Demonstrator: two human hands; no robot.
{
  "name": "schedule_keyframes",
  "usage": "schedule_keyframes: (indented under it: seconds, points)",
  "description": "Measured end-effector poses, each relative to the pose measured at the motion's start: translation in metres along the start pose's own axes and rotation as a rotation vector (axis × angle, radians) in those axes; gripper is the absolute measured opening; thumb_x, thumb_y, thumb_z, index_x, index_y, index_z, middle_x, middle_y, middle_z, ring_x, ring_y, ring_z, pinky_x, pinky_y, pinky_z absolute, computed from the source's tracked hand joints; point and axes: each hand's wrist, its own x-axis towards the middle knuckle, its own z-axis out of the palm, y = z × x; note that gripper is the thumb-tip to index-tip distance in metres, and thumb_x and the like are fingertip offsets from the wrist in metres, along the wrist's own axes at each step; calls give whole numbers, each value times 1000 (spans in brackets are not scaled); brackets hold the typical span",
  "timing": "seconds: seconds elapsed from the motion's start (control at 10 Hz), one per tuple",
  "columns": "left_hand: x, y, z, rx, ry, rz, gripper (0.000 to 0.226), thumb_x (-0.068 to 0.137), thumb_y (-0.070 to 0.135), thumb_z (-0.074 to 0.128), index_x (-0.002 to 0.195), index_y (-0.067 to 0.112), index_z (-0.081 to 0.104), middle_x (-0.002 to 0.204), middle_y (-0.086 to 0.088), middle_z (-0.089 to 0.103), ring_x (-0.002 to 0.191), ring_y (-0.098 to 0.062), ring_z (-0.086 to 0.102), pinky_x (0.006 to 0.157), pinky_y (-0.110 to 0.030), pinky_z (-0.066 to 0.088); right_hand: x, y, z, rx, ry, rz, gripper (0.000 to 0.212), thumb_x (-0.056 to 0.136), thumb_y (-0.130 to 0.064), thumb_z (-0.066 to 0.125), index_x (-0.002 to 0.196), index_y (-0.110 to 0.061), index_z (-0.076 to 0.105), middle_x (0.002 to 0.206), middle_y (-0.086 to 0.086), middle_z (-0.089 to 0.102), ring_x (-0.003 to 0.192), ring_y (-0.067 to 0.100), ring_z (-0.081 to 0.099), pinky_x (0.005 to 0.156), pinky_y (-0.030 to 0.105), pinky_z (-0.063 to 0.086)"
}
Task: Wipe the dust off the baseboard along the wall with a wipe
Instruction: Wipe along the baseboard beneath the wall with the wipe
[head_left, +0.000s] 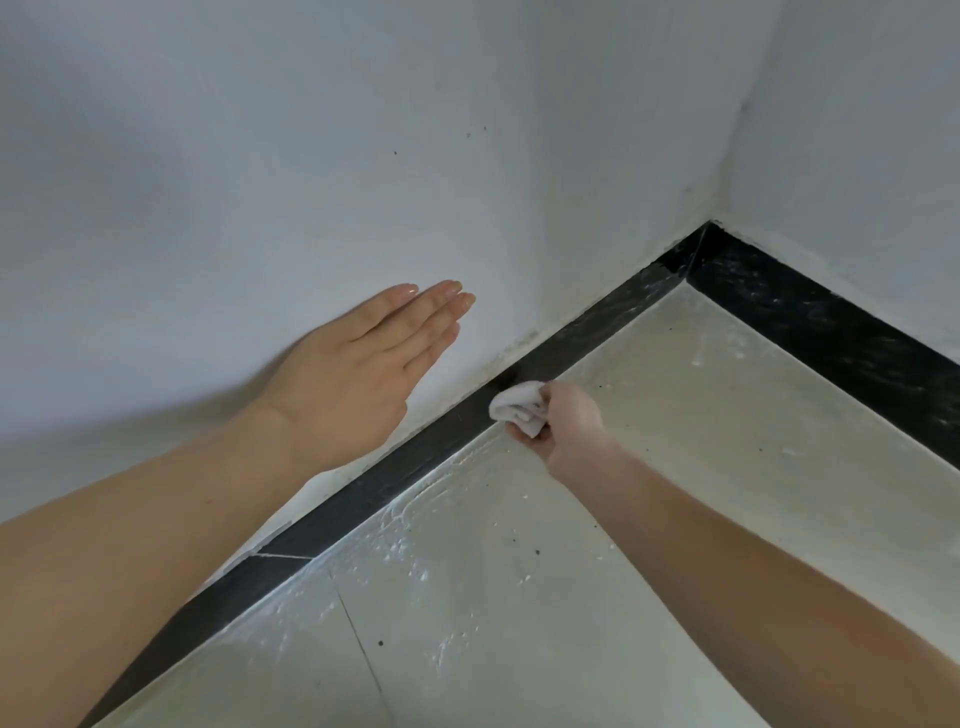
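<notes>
A black baseboard (395, 473) runs diagonally along the foot of the white wall (311, 156) toward a corner at the upper right. My right hand (563, 421) is closed on a crumpled white wipe (517, 406), which presses against the baseboard about midway along it. My left hand (358, 374) lies flat on the wall above the baseboard, fingers straight and together, holding nothing. White dust speckles the baseboard near the corner.
A second black baseboard (831, 332) runs along the right-hand wall from the corner (701, 254). The pale tiled floor (519, 597) carries white smears, dust streaks and small dark specks. A crack crosses the near baseboard at the lower left.
</notes>
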Motion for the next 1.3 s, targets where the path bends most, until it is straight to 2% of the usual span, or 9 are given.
schedule_keyframes:
  seconds: [0.2,0.5,0.6,0.8,0.9,1.0,1.1,1.2,1.3]
  points:
    - [4,-2,-4,2,-39,12,64,91,23,10,151,4,0,156,-16,-14,145,-30,-11,112,-45,-19,-31,106,52,-180,-192,363,36,85,-8,63,119,-6,53,108,18,64,75,23,66,69,34,60]
    - [13,-9,-4,-28,-2,34,63,88,25,19,148,7,26,158,-14,12,147,-28,13,115,-44,-2,1,20,39,-64,70,344,24,94,-7,47,71,-2,45,74,13,48,58,20,48,73,28,53]
    - [31,-9,-8,-20,2,58,65,88,25,8,149,4,15,157,-17,1,147,-31,5,114,-46,-13,7,-31,19,-77,140,195,30,97,-9,43,68,-3,41,69,11,45,53,20,46,46,23,47]
    - [76,-12,-19,26,-16,95,69,84,24,-7,149,1,-1,155,-19,-17,145,-34,-11,107,-47,-23,30,-73,-25,166,113,-187,33,85,-13,48,67,-32,28,82,0,42,70,15,47,57,21,52]
    - [95,-17,-20,42,42,87,66,89,26,6,151,3,9,158,-18,-5,147,-33,-5,110,-46,-17,37,-72,-19,-171,41,34,40,61,-13,48,69,-33,15,66,2,34,65,12,22,56,14,33]
    - [111,-18,-18,7,133,57,66,88,26,9,149,7,27,158,-14,14,147,-30,12,116,-43,-1,24,-31,-10,32,19,142,19,81,-9,59,66,-15,48,70,4,49,65,17,51,61,22,48]
    - [115,-18,-13,26,156,74,66,89,28,11,149,6,27,157,-16,14,146,-31,14,117,-43,1,39,-11,-1,-2,-48,195,26,92,-7,49,117,-9,54,99,5,57,79,17,60,73,24,55]
    - [113,-18,-8,69,146,106,64,92,30,16,149,3,25,157,-19,13,146,-33,14,118,-46,3,77,-18,-6,-519,107,-7,41,97,-13,43,137,-4,40,113,7,53,106,18,52,107,27,38]
    - [113,-16,-7,69,134,104,63,93,31,20,149,2,26,157,-21,13,146,-35,13,118,-46,4,99,-67,-26,-752,177,-226,17,101,-14,32,102,-10,49,75,5,40,82,17,44,80,18,42]
